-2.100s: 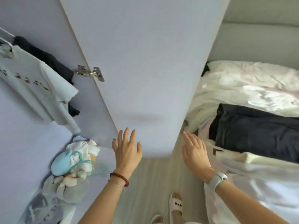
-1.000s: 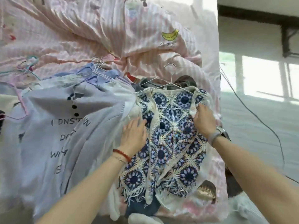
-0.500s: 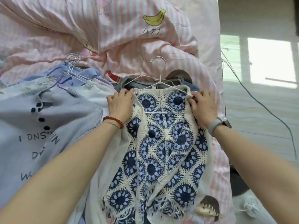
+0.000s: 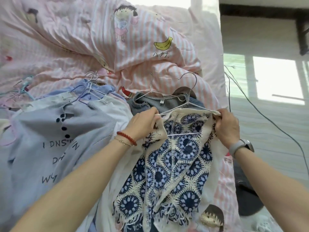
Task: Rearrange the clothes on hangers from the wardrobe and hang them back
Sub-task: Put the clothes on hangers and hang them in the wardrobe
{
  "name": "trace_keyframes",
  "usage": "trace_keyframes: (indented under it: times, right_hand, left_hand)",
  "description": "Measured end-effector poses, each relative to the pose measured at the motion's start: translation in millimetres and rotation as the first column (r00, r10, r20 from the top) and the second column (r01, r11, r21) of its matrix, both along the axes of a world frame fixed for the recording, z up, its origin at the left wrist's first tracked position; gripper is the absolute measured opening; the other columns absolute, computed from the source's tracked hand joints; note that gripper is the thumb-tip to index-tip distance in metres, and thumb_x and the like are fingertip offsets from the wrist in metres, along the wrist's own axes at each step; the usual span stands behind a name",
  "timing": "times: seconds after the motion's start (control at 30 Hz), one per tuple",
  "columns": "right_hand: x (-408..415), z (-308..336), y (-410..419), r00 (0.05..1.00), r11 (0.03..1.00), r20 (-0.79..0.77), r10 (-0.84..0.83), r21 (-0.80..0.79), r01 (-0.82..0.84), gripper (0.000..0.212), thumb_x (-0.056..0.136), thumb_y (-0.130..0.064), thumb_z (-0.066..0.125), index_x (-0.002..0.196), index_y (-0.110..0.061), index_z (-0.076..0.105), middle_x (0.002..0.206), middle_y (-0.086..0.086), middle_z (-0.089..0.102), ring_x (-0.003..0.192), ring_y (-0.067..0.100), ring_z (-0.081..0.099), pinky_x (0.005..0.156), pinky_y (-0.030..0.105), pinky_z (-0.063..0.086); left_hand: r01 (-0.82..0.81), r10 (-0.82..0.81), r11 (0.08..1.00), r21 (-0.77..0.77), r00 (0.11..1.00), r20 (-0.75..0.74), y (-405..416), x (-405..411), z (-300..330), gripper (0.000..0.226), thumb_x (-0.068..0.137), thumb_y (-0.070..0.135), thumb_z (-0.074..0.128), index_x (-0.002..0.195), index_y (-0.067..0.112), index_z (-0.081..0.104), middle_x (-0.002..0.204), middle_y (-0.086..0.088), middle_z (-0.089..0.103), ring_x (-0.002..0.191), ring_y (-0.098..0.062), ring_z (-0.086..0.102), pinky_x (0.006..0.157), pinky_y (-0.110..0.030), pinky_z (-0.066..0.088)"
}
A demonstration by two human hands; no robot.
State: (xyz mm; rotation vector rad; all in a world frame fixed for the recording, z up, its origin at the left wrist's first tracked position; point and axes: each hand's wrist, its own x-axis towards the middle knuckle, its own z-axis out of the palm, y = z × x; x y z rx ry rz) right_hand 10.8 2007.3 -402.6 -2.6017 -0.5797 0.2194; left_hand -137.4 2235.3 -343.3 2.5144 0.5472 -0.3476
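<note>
Both hands are on the crochet vest [image 4: 173, 166], one at each shoulder. L hand [image 4: 142, 122] pinches the cream edge of the vest's left shoulder where it meets the end of the wire hanger [image 4: 187, 104]; R hand [image 4: 225, 126] has its fingers curled round the other shoulder at the hanger's far end. So neither is nearer, they're about even, w/ the hanger's bar running across between them, left to right, and its hook [image 4: 190, 81] pointing away from the person, up the bed.

The vest trails back from the grips toward the person, fringe end closest to them, lying on the pink striped duvet [image 4: 83, 39]. Just behind the hook is a grey top [image 4: 158, 104] on its own hanger; to the L, a pale blue lettered shirt [image 4: 50, 139] and a cluster of other hangers.

Looks like the shoulders are being seated on the wire. The lift probably goes straight up from both ends, or one hand shifts to the hook; hook may snag the grey top's hanger beside it.
</note>
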Motion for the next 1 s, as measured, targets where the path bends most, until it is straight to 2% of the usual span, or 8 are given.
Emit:
trace_keyframes:
  times: [0.13, 0.3, 0.4, 0.5, 0.67, 0.77, 0.9, 1.0]
  right_hand:
    - [11.9, 45.6, 5.2, 0.988, 0.991, 0.124, 0.094, 0.083, -0.105, 0.014, 0.091, -0.01, 0.052, 0.099, -0.002, 0.06, 0.082, 0.017, 0.062, 0.075, 0.029, 0.052, 0.073, 0.036, 0.032]
    - [-11.5, 97.5, 53.2, 0.957, 0.951, 0.27, 0.11, 0.252, -0.18, 0.015, 0.088, -0.014, 0.054, 0.094, -0.003, 0.063, 0.077, 0.014, 0.064, 0.073, 0.029, 0.054, 0.071, 0.038, 0.036]
    - [-41.9, 128.8, 92.4, 0.937, 0.896, 0.308, 0.163, 0.352, -0.272, 0.028, 0.088, -0.026, 0.043, 0.093, -0.006, 0.062, 0.08, 0.011, 0.063, 0.076, 0.027, 0.052, 0.073, 0.039, 0.036]
    - [-83.3, 160.9, 132.6, 0.898, 0.83, 0.371, 0.234, 0.404, -0.383, 0.026, 0.088, -0.027, 0.046, 0.093, -0.007, 0.062, 0.085, 0.009, 0.064, 0.081, 0.026, 0.051, 0.076, 0.033, 0.029]
    - [-170.2, 213.9, 201.1, 0.79, 0.679, 0.444, 0.423, 0.422, -0.601, 0.033, 0.09, -0.032, 0.042, 0.099, -0.008, 0.064, 0.086, 0.005, 0.066, 0.081, 0.019, 0.053, 0.076, 0.026, 0.028]
    - [-233.6, 243.7, 236.9, 0.677, 0.545, 0.471, 0.565, 0.403, -0.735, 0.041, 0.092, -0.033, 0.037, 0.108, -0.007, 0.064, 0.096, 0.008, 0.067, 0.089, 0.025, 0.058, 0.084, 0.03, 0.035]
    - [-336.0, 285.6, 274.4, 0.436, 0.28, 0.521, 0.734, 0.353, -0.893, 0.052, 0.096, -0.043, 0.029, 0.117, -0.008, 0.061, 0.107, 0.009, 0.065, 0.102, 0.028, 0.056, 0.09, 0.042, 0.044]
    - [-424.7, 318.6, 293.8, 0.269, 0.031, 0.574, 0.773, 0.389, -0.921, 0.042, 0.097, -0.032, 0.035, 0.108, -0.004, 0.065, 0.102, 0.01, 0.065, 0.098, 0.028, 0.057, 0.082, 0.045, 0.05]
  left_hand:
    - [-0.125, 0.118, 0.992, 0.036, 0.983, 0.144, -4.5, -16.0, 42.0, 0.018, 0.099, 0.027, 0.038, 0.101, 0.014, 0.051, 0.08, 0.002, 0.056, 0.072, -0.018, 0.053, 0.061, -0.03, 0.037]
    - [-0.275, 0.247, 0.957, 0.091, 0.94, 0.236, 24.6, -58.0, 102.8, 0.026, 0.098, 0.027, 0.042, 0.115, 0.015, 0.057, 0.092, -0.006, 0.066, 0.086, -0.026, 0.06, 0.067, -0.032, 0.041]
    - [-0.374, 0.328, 0.918, 0.133, 0.904, 0.275, 43.9, -103.8, 135.1, 0.023, 0.097, 0.026, 0.043, 0.107, 0.014, 0.06, 0.089, -0.008, 0.066, 0.085, -0.029, 0.06, 0.067, -0.035, 0.044]
    - [-0.506, 0.419, 0.84, 0.197, 0.834, 0.359, 58.0, -162.4, 164.3, 0.022, 0.097, 0.024, 0.044, 0.102, 0.013, 0.062, 0.09, -0.008, 0.066, 0.084, -0.032, 0.06, 0.061, -0.032, 0.036]
    - [-0.771, 0.571, 0.596, 0.226, 0.604, 0.556, 75.2, -271.6, 210.2, 0.022, 0.095, 0.021, 0.048, 0.105, 0.01, 0.065, 0.097, -0.008, 0.068, 0.087, -0.034, 0.061, 0.065, -0.03, 0.034]
    - [-0.871, 0.605, 0.436, 0.228, 0.471, 0.642, 76.7, -350.3, 233.1, 0.02, 0.094, 0.02, 0.05, 0.101, 0.012, 0.067, 0.097, -0.005, 0.069, 0.084, -0.032, 0.062, 0.065, -0.029, 0.036]
    - [-0.959, 0.583, 0.187, 0.213, 0.282, 0.762, 56.7, -472.5, 256.9, 0.018, 0.093, 0.015, 0.052, 0.098, 0.009, 0.069, 0.082, -0.007, 0.07, 0.06, -0.024, 0.055, 0.059, -0.027, 0.035]
    - [-0.98, 0.524, -0.011, 0.199, 0.164, 0.836, 27.7, -565.8, 272.8, 0.014, 0.091, 0.008, 0.057, 0.095, 0.004, 0.069, 0.069, -0.009, 0.068, 0.044, -0.013, 0.038, 0.05, -0.021, 0.029]
